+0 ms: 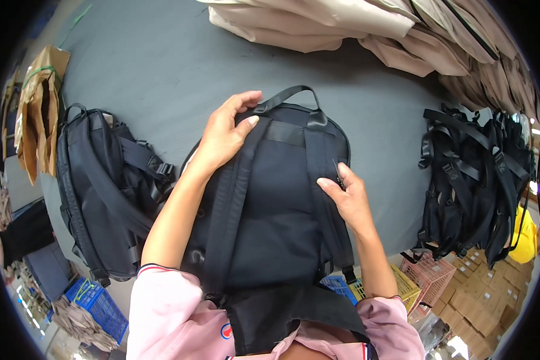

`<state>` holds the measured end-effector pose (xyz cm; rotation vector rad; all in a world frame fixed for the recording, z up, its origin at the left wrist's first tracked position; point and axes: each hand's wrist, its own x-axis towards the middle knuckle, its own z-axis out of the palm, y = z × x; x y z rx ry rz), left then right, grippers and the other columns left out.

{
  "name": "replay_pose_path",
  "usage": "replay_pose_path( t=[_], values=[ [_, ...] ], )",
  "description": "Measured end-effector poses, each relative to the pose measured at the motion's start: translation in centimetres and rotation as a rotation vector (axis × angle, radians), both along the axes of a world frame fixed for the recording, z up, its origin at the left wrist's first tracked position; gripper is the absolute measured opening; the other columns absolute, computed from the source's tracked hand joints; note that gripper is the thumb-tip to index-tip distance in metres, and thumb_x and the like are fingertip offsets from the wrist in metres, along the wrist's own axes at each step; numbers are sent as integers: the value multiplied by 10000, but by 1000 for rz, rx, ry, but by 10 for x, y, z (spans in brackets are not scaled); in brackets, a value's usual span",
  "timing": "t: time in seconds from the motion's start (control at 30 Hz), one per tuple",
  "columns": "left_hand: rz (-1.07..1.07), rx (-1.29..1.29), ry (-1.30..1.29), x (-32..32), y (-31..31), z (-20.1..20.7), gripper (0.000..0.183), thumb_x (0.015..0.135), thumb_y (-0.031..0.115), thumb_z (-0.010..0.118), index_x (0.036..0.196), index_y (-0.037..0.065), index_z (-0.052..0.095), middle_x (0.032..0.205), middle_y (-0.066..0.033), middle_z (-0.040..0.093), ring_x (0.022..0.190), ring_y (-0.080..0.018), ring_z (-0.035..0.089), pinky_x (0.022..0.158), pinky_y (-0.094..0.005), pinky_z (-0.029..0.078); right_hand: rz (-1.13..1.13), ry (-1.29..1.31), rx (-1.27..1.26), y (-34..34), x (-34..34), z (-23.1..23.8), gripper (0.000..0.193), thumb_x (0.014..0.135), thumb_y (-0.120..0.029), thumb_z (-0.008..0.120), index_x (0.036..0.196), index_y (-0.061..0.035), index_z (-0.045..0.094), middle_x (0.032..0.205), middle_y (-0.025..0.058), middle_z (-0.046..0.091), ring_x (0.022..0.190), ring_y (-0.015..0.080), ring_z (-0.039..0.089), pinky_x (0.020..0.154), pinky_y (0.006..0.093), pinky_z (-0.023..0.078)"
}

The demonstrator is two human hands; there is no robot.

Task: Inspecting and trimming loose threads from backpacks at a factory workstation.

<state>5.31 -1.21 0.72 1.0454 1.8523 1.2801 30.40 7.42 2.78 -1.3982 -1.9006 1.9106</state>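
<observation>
Pink sleeves (168, 306) and a black apron (294, 312) occupy the bottom of the frame. Beyond them, at centre, a black backpack (276, 198) lies strap side up on a grey table (390, 138). Left hand (225, 129): fingers pressed together over the bag's upper left edge, thumb parted from them on the strap, the edge held between. Right hand (349, 195): thumb on the right strap, forefinger bent beside it; whether they pinch cannot be told. At left stands a second backpack (102, 198); at right, piled black bags (462, 180). Beige fabric (318, 24) spans the upper right; cardboard boxes (477, 294) fill the lower right background.
</observation>
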Motion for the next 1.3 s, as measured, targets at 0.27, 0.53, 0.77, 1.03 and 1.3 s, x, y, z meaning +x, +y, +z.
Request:
replay_pose_path(
  t=[0.27,0.53,0.77,1.03,1.3],
  values=[
    [-149,-322,-13,-31,24,4,352,803,159,698,1091,-18,601,824,-90,674,752,-169,619,716,-292,494,26,39,78,-11,1,4,276,802,-122,701,735,-46,444,554,-62,389,554,48,320,554,222,307],
    [-331,-250,-424,-51,33,29,204,827,137,682,935,-22,612,724,-5,589,648,-64,532,602,-209,456,-55,74,103,-27,19,2,188,794,-182,689,844,-60,556,648,24,553,599,164,386,717,313,384],
    [-399,-145,-451,-54,13,60,308,856,42,582,1152,-47,583,782,-13,605,706,-74,567,690,-203,487,-195,15,916,-39,10,47,202,744,-21,706,924,-40,618,698,59,598,533,151,494,483,251,397],
    [-493,-124,-314,-29,-9,101,313,836,90,651,1128,-18,620,798,-12,606,711,-90,566,687,-222,475,220,269,181,-96,-65,67,368,809,-188,716,1066,26,562,778,135,665,666,162,642,643,277,505],
    [-428,160,352,-7,-40,94,265,844,266,660,870,2,669,740,-41,620,748,-126,550,749,-293,448,356,253,334,-149,-28,53,151,792,-71,672,899,10,603,724,112,633,605,178,607,572,292,464]
  ],
)
